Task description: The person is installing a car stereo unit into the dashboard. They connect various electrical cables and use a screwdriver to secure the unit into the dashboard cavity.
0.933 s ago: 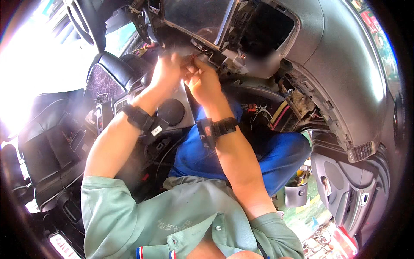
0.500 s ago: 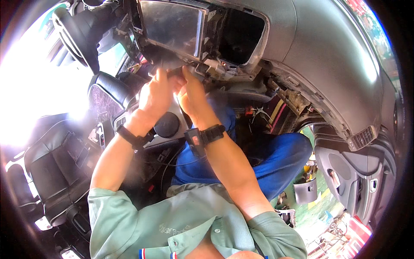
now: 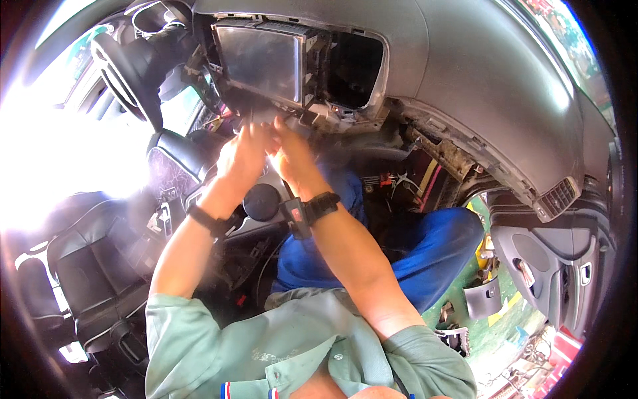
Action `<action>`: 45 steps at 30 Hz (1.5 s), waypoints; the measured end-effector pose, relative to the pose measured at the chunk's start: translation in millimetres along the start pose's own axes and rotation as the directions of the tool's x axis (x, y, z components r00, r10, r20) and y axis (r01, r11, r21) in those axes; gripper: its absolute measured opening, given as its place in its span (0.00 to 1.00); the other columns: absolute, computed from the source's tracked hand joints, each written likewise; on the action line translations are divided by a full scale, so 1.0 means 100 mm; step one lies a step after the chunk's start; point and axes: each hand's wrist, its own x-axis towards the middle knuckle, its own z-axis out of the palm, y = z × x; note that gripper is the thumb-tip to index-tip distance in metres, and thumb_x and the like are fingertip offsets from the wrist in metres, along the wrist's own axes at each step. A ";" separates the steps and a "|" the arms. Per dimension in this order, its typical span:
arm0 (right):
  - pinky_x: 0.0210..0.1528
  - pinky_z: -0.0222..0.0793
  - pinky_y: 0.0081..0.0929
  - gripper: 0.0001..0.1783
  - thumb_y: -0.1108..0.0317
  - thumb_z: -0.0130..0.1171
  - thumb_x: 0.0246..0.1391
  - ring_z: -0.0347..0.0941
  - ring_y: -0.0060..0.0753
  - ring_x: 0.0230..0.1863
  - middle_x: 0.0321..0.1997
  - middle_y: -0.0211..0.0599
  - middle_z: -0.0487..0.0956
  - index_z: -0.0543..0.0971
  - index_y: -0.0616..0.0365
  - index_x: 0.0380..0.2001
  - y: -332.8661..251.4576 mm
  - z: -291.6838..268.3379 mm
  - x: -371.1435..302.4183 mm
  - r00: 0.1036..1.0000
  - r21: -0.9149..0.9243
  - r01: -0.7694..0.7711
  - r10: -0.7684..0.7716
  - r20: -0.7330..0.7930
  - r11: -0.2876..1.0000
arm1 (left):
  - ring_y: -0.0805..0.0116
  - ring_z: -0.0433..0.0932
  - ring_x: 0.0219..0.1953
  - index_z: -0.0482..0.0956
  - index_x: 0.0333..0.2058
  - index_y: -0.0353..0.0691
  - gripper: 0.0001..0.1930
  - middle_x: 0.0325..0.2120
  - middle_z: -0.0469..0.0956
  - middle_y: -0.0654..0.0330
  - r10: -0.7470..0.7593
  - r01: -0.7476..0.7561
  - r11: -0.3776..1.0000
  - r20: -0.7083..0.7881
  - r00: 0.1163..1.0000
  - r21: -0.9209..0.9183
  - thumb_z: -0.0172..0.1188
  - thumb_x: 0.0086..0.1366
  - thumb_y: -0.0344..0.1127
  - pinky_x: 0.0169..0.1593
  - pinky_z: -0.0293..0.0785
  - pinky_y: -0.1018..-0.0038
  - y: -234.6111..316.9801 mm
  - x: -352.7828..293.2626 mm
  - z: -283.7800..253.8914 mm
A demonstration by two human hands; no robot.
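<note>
Left hand (image 3: 242, 154), right hand (image 3: 294, 159): brightly lit, softly blurred; a haze dulls the fingertips, hiding detail between them.
Daylight: pours in left of the grip, blown out to pure white.
Seat (image 3: 100, 253), lower left of the grip: dark, washed pale toward the glare.
Screen (image 3: 259, 60), above the grip: milky reflection, bright strip at its right edge.
Opening (image 3: 355, 70), up and right of the grip: near black.
Dashboard (image 3: 492, 73), farther right: evenly lit, white sheen on its outer curve.
Footwell (image 3: 392, 203), lower right: deep shadow.
Rim, all around: black vignette, bent edges, bluish fringe upper right.
</note>
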 end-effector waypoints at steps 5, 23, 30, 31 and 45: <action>0.38 0.70 0.21 0.12 0.57 0.62 0.65 0.77 0.22 0.35 0.35 0.31 0.83 0.79 0.54 0.36 -0.01 -0.09 0.01 0.998 0.084 -0.023 0.017 0.067 0.996 | 0.42 0.79 0.36 0.72 0.46 0.33 0.10 0.34 0.78 0.45 -0.201 0.213 0.937 0.074 0.977 -0.276 0.56 0.69 0.32 0.40 0.77 0.56 0.29 0.03 -0.19; 0.47 0.65 0.25 0.12 0.57 0.60 0.66 0.74 0.25 0.46 0.43 0.31 0.82 0.79 0.53 0.44 -0.06 -0.01 -0.02 0.999 -0.006 -0.039 0.039 0.017 0.999 | 0.41 0.80 0.31 0.70 0.42 0.31 0.15 0.30 0.80 0.46 0.036 -0.041 0.998 -0.091 0.995 -0.055 0.59 0.70 0.40 0.34 0.76 0.56 0.05 -0.17 -0.15; 0.50 0.67 0.26 0.12 0.57 0.62 0.65 0.75 0.24 0.47 0.43 0.30 0.83 0.79 0.53 0.42 -0.13 -0.03 -0.02 0.987 0.033 -0.060 0.055 0.148 0.998 | 0.59 0.72 0.14 0.71 0.30 0.37 0.22 0.13 0.69 0.60 -0.581 0.634 0.548 0.297 0.758 -0.546 0.47 0.76 0.50 0.18 0.63 0.61 -0.10 0.06 0.08; 0.50 0.67 0.26 0.12 0.57 0.61 0.65 0.75 0.24 0.47 0.43 0.30 0.83 0.79 0.54 0.42 -0.18 0.04 -0.13 0.978 0.018 -0.052 0.047 0.203 0.998 | 0.64 0.70 0.12 0.72 0.28 0.37 0.24 0.12 0.66 0.63 -0.627 0.815 0.053 0.616 0.477 -0.578 0.45 0.76 0.52 0.16 0.60 0.64 -0.08 0.08 0.03; 0.40 0.71 0.20 0.12 0.59 0.62 0.65 0.76 0.24 0.39 0.39 0.33 0.82 0.79 0.57 0.38 -0.15 0.04 -0.03 0.999 0.042 -0.035 0.033 0.029 0.999 | 0.41 0.78 0.21 0.74 0.41 0.31 0.20 0.19 0.78 0.41 -0.095 0.092 0.994 0.049 0.994 0.055 0.50 0.73 0.47 0.27 0.75 0.52 -0.08 -0.05 -0.01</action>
